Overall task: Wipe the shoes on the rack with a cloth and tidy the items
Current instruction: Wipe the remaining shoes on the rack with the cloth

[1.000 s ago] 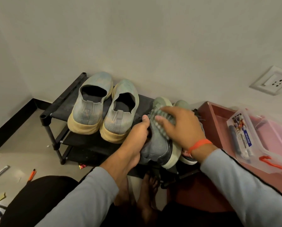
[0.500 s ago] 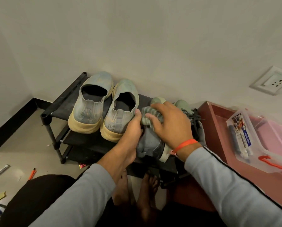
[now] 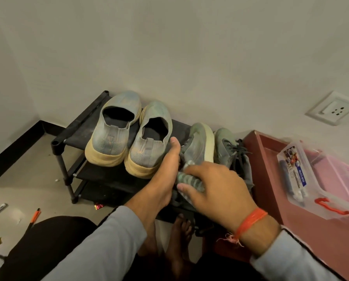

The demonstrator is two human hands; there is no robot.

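The right hand (image 3: 216,191) slides the cloth (image 3: 189,182) back from the sneaker's (image 3: 198,145) toe to its heel — the toe now shows.

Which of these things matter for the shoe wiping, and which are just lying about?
For the job: cloth in right hand; tilted grey-green sneaker in left hand; laced sneaker; slip-on pair; shoe rack.

Lying about: orange pen, wall socket, clear box, pink basket.

Black rack (image 3: 76,134); 2 blue-grey slip-ons (image 3: 116,128), cream soles; cloth (image 3: 189,180) seemingly green-grey striped.
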